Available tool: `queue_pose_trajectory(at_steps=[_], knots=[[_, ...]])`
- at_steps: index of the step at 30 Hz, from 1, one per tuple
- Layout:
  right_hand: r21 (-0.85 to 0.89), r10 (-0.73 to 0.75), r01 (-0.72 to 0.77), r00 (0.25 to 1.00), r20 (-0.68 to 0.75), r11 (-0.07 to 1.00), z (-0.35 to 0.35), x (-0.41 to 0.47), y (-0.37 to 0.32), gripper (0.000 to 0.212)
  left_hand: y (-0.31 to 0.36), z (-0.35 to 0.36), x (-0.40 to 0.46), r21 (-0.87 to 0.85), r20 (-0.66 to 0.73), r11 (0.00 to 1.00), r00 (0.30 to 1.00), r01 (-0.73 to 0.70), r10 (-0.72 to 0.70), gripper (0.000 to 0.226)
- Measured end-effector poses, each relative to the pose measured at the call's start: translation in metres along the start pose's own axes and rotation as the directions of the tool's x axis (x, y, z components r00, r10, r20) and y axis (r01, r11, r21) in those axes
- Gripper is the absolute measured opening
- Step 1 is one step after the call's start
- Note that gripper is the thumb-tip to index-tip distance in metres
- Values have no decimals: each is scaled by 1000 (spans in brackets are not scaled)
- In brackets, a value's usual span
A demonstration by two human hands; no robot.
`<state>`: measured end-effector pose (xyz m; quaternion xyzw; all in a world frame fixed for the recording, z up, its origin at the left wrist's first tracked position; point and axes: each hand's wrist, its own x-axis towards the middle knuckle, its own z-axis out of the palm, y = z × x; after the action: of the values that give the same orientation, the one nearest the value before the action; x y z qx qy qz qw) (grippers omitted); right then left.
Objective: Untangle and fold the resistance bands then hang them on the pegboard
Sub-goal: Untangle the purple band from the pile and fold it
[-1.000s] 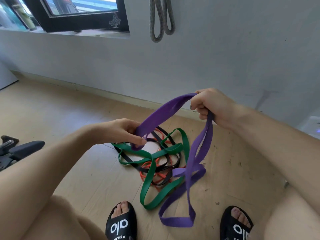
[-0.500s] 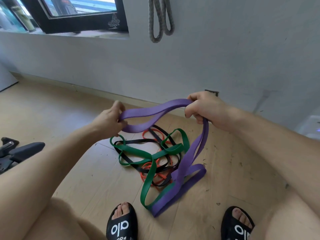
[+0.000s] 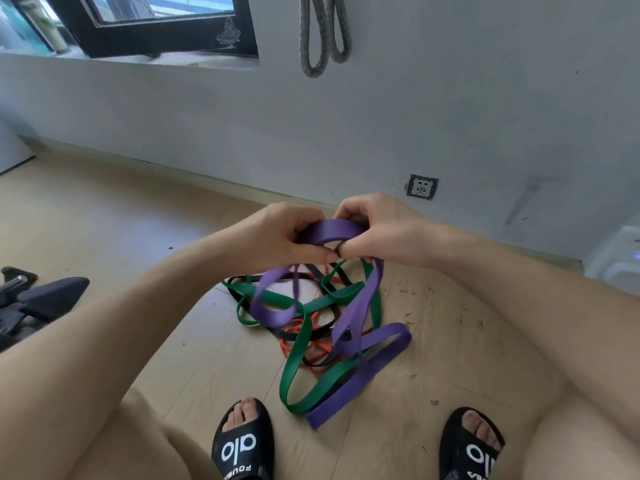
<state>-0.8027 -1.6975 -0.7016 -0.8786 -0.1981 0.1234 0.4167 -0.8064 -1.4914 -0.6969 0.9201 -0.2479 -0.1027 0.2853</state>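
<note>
With both hands meeting above the pile, left hand (image 3: pixel 277 237) and right hand (image 3: pixel 377 230) almost knuckle to knuckle, each clamped on the purple band (image 3: pixel 360 306). Left fingers curled round the near end of a short flat purple span, thumb tip pressed at its lower edge; right fingers and thumb pinching the other end. From the left grip, one purple loop hanging down, slightly motion-blurred, over the green band (image 3: pixel 294 372). From the right grip, a longer double run dropping to the floor (image 3: pixel 104 220), ending in a flat folded loop near the right foot side, partly laid over green. Green band, black band (image 3: pixel 315 336) and orange band (image 3: pixel 294 351) lying tangled on the floor between the feet and the wall (image 3: pixel 450 116), directly under the hands; exact over/under order of black and orange hard to tell. Black slides with white lettering at bottom edge, left slide (image 3: pixel 242 445) just beside the green loop's near end, right slide (image 3: pixel 474 448) well apart from the pile. Grey rope loops (image 3: pixel 322 36) hanging on the wall at top centre. Wall socket (image 3: pixel 421 187) just past the right hand. Dark window frame (image 3: pixel 156 32) top left. Black equipment part (image 3: pixel 45 299) on the floor at far left.
</note>
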Motion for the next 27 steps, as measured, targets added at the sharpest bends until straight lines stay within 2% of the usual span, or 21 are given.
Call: queue_pose_trajectory(at_steps=[3, 6, 9, 12, 14, 16, 17, 19, 21, 22, 24, 27], knots=[[-47, -23, 24, 999, 25, 999, -2, -1, 9, 24, 4, -10, -3, -52, -2, 999, 1000, -13, 13, 24], [-97, -26, 26, 1000, 8, 995, -1, 2, 20, 22, 14, -18, -11, -234, -50, 971, 998, -46, 35, 23], [-178, 60, -54, 998, 30, 983, -3, 1, 37, 21, 10, -28, -19, -490, -161, 866, 987, -101, 24, 25], [-254, 146, -120, 986, 86, 960, -6, -1, 52, 26, -9, -36, -27, -616, -254, 776, 967, -136, -33, 14], [-309, 168, -138, 983, 73, 941, -9, -1, 57, 27, -30, -38, -30, -529, -235, 846, 970, -71, -65, 13], [-346, 153, -128, 987, 45, 929, -14, -1, 56, 26, -61, -36, -32, -308, -91, 946, 987, 96, -130, 13], [-335, 133, -117, 991, 24, 935, -16, -2, 53, 25, -75, -35, -33, -160, 14, 968, 981, 193, -194, 21], [-271, 62, -70, 997, -37, 960, -17, -3, 42, 24, -94, -29, -36, 109, 219, 938, 912, 330, -346, 42], [-237, -23, 1, 996, -89, 972, -15, -5, 25, 26, -99, -18, -34, 274, 345, 900, 838, 340, -422, 41], [-227, -58, 35, 993, -98, 973, -12, -6, 16, 27, -96, -14, -32, 318, 356, 890, 829, 326, -431, 35], [-206, -116, 91, 986, -116, 974, -7, -7, 3, 28, -79, -8, -26, 231, 328, 924, 870, 305, -369, 30], [-186, -189, 160, 970, -153, 969, -2, -8, -8, 28, -46, -1, -20, -174, 281, 959, 944, 225, -170, 45]])
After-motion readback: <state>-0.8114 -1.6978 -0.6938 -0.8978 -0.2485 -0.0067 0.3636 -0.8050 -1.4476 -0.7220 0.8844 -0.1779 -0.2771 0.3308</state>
